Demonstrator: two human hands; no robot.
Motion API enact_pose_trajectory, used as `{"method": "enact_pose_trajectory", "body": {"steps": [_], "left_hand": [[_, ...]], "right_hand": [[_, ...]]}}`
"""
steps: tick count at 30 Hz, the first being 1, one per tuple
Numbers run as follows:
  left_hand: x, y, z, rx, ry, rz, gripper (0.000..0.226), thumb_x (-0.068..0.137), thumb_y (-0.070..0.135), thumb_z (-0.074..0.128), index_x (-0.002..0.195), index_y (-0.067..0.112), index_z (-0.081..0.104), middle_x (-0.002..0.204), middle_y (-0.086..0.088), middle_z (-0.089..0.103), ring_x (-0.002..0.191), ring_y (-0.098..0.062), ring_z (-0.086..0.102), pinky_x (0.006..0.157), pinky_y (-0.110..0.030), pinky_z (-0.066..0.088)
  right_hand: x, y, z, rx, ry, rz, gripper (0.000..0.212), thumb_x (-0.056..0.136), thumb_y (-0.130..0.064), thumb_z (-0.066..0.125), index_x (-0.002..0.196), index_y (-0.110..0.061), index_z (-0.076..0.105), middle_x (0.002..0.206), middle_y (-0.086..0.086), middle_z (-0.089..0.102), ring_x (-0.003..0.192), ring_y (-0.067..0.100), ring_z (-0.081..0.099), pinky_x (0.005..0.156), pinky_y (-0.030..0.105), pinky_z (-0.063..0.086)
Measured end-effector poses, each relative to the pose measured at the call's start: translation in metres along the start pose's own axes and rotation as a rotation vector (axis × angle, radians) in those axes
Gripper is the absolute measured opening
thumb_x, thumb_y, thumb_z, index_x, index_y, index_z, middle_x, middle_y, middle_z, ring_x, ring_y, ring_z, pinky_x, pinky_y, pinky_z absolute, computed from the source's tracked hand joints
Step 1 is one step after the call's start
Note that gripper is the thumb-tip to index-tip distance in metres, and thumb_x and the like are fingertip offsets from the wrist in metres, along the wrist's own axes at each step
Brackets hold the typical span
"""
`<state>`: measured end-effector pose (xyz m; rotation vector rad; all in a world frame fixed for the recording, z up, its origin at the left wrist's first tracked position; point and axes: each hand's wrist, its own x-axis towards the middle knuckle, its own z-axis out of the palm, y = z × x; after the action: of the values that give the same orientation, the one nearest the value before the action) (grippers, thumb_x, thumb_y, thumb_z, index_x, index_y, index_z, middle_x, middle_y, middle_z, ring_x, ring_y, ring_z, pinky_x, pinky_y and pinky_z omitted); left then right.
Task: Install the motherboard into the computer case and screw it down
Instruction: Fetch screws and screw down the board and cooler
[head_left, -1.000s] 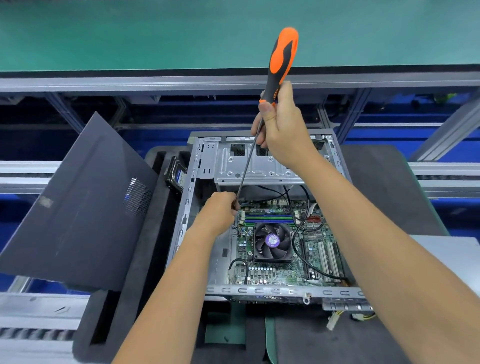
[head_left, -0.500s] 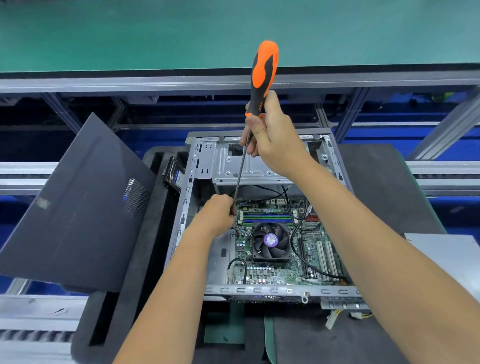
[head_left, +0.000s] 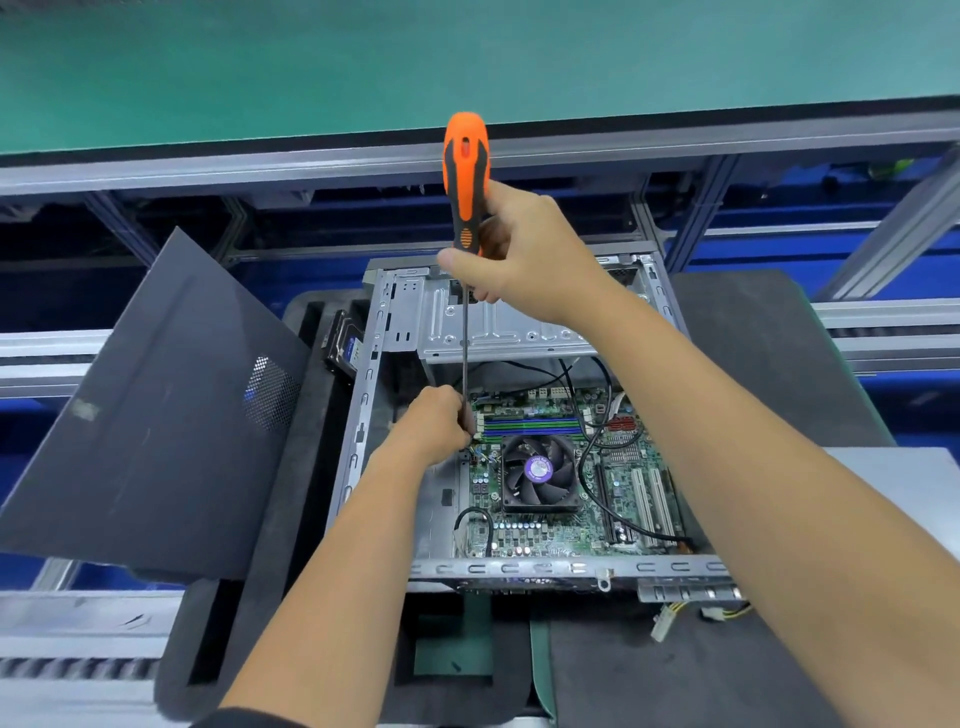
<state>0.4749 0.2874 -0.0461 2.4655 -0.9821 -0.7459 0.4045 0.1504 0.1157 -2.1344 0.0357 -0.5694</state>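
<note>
In case (head_left: 358, 410): motherboard (head_left: 582, 499) | right hand (head_left: 519, 254) grips screwdriver (head_left: 466, 171)

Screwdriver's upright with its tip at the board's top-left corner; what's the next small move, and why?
Probably twist the orange-and-black screwdriver with the right hand: the left hand pinches its thin shaft at the green motherboard corner, seemingly steadying the hidden tip.

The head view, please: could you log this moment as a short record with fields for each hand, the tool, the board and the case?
right hand: right hand grips the lower handle of the screwdriver
left hand: left hand pinches the shaft near its tip
tool: screwdriver near upright, tip hidden behind the left hand
board: motherboard lies inside the case, fan on top
case: open, on a dark foam mat
beside: side panel to the left
</note>
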Motion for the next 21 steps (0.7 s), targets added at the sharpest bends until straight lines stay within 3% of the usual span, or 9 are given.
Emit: {"method": "enact_pose_trajectory", "body": {"steps": [5,11,16,19,21], "left_hand": [[0.001,0.001,0.004,-0.083,0.016,-0.060,0.025,0.071,-0.007,0.066,0.060,0.015,0.063,0.081,-0.004,0.069,0.074,-0.016,0.064,0.077,-0.030,0.055],[0.002,-0.001,0.012,-0.116,0.063,-0.150,0.006,0.072,-0.001,0.072,0.075,0.003,0.071,0.083,-0.006,0.069,0.073,-0.015,0.063,0.066,-0.023,0.050],[0.003,-0.003,0.016,-0.155,0.078,-0.203,0.006,0.072,-0.002,0.074,0.076,-0.004,0.070,0.081,-0.011,0.068,0.069,-0.016,0.060,0.065,-0.024,0.051],[0.006,-0.003,0.017,-0.173,0.064,-0.213,0.016,0.072,-0.003,0.073,0.064,0.009,0.065,0.072,-0.004,0.064,0.064,-0.011,0.056,0.060,-0.019,0.046],[0.006,-0.002,0.019,-0.212,0.064,-0.206,0.025,0.071,-0.005,0.072,0.065,0.015,0.060,0.068,-0.001,0.061,0.065,-0.014,0.056,0.064,-0.023,0.050]], "right_hand": [[0.002,-0.002,0.011,-0.048,-0.045,0.025,0.025,0.084,-0.026,0.066,0.095,-0.008,0.054,0.074,0.012,0.060,0.064,0.029,0.058,0.064,0.045,0.053],[-0.001,-0.003,0.021,-0.061,-0.072,-0.001,0.019,0.085,-0.023,0.066,0.091,-0.010,0.053,0.068,0.007,0.059,0.062,0.027,0.057,0.064,0.041,0.051],[-0.003,-0.001,0.021,-0.078,-0.077,0.011,0.019,0.085,-0.024,0.066,0.090,-0.013,0.052,0.063,-0.005,0.053,0.063,0.024,0.057,0.066,0.041,0.052],[-0.004,0.001,0.021,-0.071,-0.074,0.019,0.019,0.085,-0.024,0.066,0.088,-0.013,0.051,0.063,-0.006,0.052,0.063,0.025,0.057,0.066,0.042,0.053],[-0.005,0.002,0.020,-0.069,-0.076,0.026,0.020,0.085,-0.025,0.066,0.090,-0.011,0.052,0.065,-0.004,0.053,0.063,0.025,0.057,0.066,0.043,0.053]]}}
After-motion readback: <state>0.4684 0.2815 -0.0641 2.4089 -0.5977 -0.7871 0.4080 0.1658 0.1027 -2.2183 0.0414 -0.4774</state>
